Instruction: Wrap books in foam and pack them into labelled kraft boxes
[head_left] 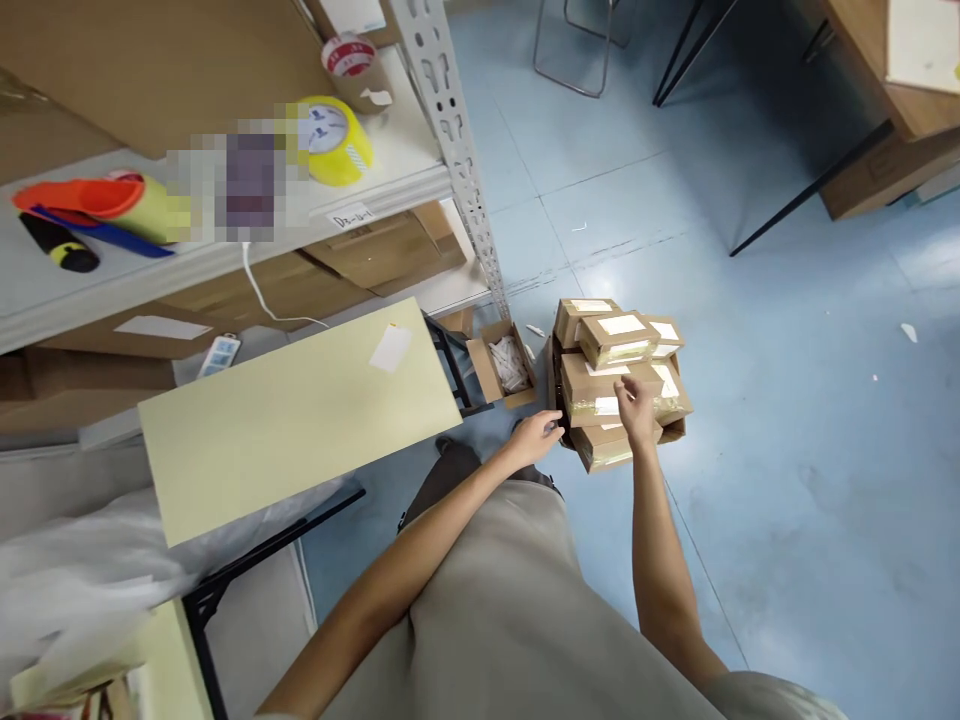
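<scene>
A pile of several small taped cardboard boxes (616, 340) with white labels sits on the blue floor in front of me. My right hand (639, 410) rests on top of one box in the middle of the pile, fingers curled over it. My left hand (534, 437) reaches toward the pile's left side, its fingertips at the edge of the lowest box (604, 448), fingers loosely bent. Neither hand has lifted a box.
A small open carton (501, 368) with white packets lies left of the pile. A pale yellow table (300, 415) stands at my left. Behind it a metal shelf (442, 110) carries tape rolls (337, 140). Black desk legs (810, 190) cross the floor at the right.
</scene>
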